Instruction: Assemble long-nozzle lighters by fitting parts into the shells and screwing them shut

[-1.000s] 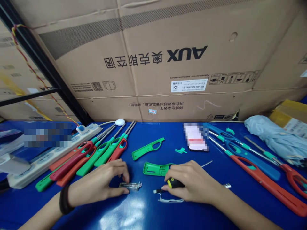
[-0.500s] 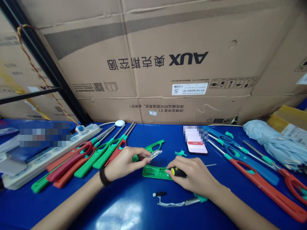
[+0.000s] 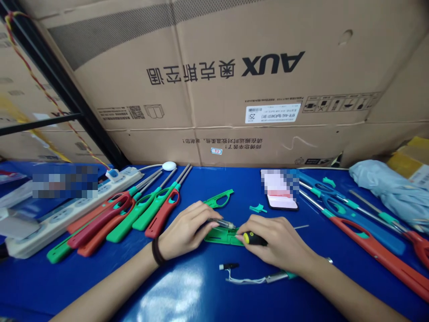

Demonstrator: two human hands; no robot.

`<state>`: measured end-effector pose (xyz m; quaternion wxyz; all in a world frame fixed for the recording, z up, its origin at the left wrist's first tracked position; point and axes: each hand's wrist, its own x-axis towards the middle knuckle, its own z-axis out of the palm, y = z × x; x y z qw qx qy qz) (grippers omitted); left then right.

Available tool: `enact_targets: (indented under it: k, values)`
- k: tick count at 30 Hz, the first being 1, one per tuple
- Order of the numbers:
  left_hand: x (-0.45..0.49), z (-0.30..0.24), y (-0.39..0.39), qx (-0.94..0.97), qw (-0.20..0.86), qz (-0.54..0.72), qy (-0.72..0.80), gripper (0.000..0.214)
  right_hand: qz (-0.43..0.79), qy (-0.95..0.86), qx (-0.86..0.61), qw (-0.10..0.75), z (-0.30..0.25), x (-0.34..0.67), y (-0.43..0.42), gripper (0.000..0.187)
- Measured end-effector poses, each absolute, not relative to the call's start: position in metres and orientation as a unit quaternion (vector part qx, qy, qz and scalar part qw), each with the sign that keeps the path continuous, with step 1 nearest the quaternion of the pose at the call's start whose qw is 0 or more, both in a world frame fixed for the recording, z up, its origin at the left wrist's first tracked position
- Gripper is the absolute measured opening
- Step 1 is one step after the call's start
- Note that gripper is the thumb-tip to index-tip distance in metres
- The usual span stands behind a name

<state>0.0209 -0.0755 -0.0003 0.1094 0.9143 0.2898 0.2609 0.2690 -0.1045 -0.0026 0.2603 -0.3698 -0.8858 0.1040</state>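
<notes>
Transfer noted: our left hand (image 3: 191, 230) has lifted the clear tube (image 3: 228, 223) off the desk (image 3: 214, 304) and brought it to the green half-shell (image 3: 219, 236).
Nearest us lies the wired part (image 3: 275, 277), now free of our right hand (image 3: 276, 241), which has moved up to the shell. Beyond it, our left hand is closed to a pinch on the tube, whose end projects past the fingertips over the shell; contact with it we cannot tell. We judge both hands now work at one spot. Our right hand curls round the screwdriver (image 3: 255, 239), fingertips at the shell's right end. Farther: teal piece (image 3: 257, 208), second shell half (image 3: 223, 199), phone (image 3: 284, 202).
</notes>
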Motion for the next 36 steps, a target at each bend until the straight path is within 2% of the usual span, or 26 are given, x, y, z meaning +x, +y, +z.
enact_targets:
  k: [5,8,13,16,23,27,36]
  values:
    - [0.019,-0.001,-0.075,0.908,0.076,0.298,0.283,0.025,0.1,-0.912,-0.308,0.252,0.0,0.269,-0.108,0.014]
    - [0.018,0.0,-0.075,0.911,0.068,0.295,0.281,0.03,0.113,-0.921,-0.287,0.239,0.004,0.267,-0.114,0.005]
    - [0.019,-0.001,-0.077,0.917,0.065,0.287,0.269,0.026,0.131,-0.928,-0.274,0.217,0.007,0.261,-0.125,0.012]
    - [0.019,-0.002,-0.075,0.916,0.068,0.286,0.275,0.025,0.125,-0.941,-0.255,0.185,0.006,0.259,-0.129,0.01]
    - [0.016,-0.005,-0.073,0.906,0.092,0.279,0.306,0.02,0.11,-0.943,-0.275,0.149,0.008,0.261,-0.125,0.007]
    - [0.017,-0.005,-0.074,0.909,0.086,0.271,0.303,0.023,0.126,-0.936,-0.291,0.151,0.01,0.262,-0.124,0.007]
    - [0.017,-0.003,-0.074,0.913,0.055,0.267,0.304,0.03,0.133,-0.942,-0.291,0.101,0.015,0.264,-0.125,0.01]
